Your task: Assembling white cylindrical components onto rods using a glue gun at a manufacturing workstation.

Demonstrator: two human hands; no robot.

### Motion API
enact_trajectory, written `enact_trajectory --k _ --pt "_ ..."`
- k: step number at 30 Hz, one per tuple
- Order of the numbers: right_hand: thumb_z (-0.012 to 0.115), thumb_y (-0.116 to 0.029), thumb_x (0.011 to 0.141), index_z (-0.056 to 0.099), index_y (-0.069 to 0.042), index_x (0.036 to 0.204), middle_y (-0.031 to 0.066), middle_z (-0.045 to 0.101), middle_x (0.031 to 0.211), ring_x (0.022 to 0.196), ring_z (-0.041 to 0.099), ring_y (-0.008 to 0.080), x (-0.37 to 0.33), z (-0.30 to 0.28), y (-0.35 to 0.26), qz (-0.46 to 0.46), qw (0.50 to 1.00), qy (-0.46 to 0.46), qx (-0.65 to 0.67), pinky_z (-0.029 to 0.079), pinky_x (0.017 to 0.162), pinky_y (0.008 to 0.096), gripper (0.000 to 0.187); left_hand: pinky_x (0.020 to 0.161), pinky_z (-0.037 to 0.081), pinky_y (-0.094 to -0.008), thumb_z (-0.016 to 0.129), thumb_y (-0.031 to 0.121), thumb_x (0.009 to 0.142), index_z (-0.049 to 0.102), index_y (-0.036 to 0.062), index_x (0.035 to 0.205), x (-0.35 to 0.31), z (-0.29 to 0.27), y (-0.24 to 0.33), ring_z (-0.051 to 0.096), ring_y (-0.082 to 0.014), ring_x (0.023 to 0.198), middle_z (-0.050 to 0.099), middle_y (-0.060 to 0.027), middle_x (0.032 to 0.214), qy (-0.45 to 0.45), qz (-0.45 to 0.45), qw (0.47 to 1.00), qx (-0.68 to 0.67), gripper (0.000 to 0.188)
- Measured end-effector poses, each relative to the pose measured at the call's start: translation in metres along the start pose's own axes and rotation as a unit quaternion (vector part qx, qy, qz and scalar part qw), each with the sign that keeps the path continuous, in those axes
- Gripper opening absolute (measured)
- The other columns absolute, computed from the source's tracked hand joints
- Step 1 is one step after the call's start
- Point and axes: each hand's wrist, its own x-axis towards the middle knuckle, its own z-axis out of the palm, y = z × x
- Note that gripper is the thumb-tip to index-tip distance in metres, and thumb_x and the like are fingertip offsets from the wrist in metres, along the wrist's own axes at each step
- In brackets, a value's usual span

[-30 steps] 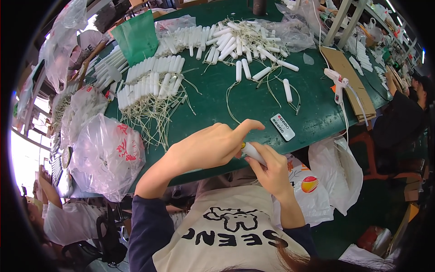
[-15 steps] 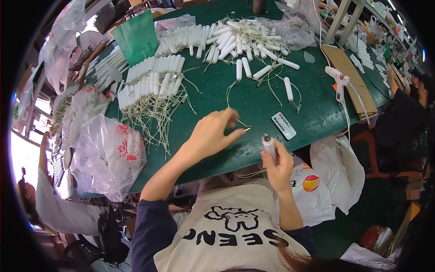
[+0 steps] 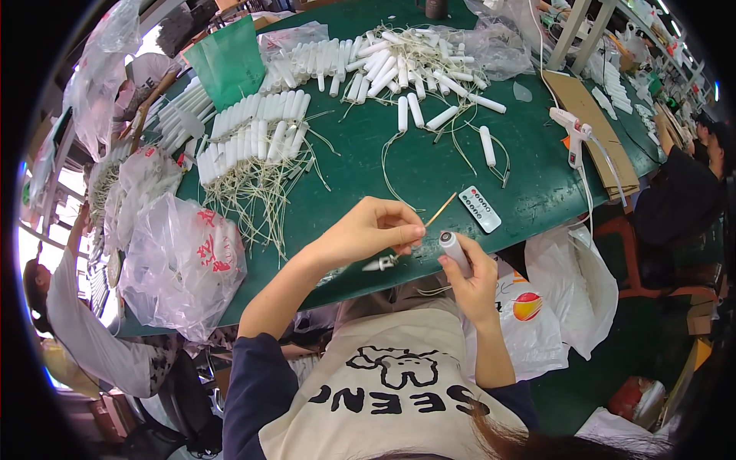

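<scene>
My left hand point(image 3: 376, 230) pinches a thin tan stick point(image 3: 441, 208) that points up and to the right. Below those fingers is a small white pointed piece point(image 3: 381, 264); whether it is joined to the stick I cannot tell. My right hand point(image 3: 477, 282) is closed round a white tube point(image 3: 455, 253), its dark round end turned up towards the stick. Just beyond lies a white remote control point(image 3: 480, 209) with small dark buttons and a red one. Farther off, a single white tube point(image 3: 487, 146) with a thin wire rests on the green table point(image 3: 353, 165).
Wired white tubes are heaped at the back point(image 3: 391, 65) and lined up in rows point(image 3: 257, 134) to the left. A white glue gun point(image 3: 572, 126) lies beside a cardboard sheet point(image 3: 590, 130). Plastic bags point(image 3: 184, 261) crowd the left edge. Other people sit at both sides.
My left hand has come down closer to the table's near edge and now shows a stick in its fingers. The right hand and its tube have hardly moved. The person at left has shifted.
</scene>
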Motion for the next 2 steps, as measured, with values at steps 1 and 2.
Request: enact_trajectory --k 1,2 --pt "0.064 -0.009 0.084 0.058 -0.001 0.11 0.0024 0.06 0.076 0.059 0.05 0.0065 0.0004 -0.0004 -0.0011 -0.013 1.0 -0.004 -0.006 0.04 0.052 0.0208 0.027 0.067 0.05 -0.0295 0.062 0.02 0.088 0.066 0.0071 0.095 0.0005 0.0007 0.0007 0.066 -0.0238 0.073 0.069 -0.0082 0.087 -0.051 0.005 0.996 -0.075 0.015" --pt "0.065 -0.009 0.084 0.059 -0.001 0.11 0.0033 0.061 0.078 0.06 0.051 0.0074 0.0017 -0.0003 -0.0038 -0.027 1.0 -0.01 -0.01 0.041 0.053 0.021 0.028 0.071 0.051 -0.0294 0.062 0.021 0.089 0.066 0.0089 0.098 -0.0004 0.0011 0.0011 0.067 -0.0247 0.077 0.069 -0.009 0.093 -0.098 0.01 0.984 -0.149 0.015"
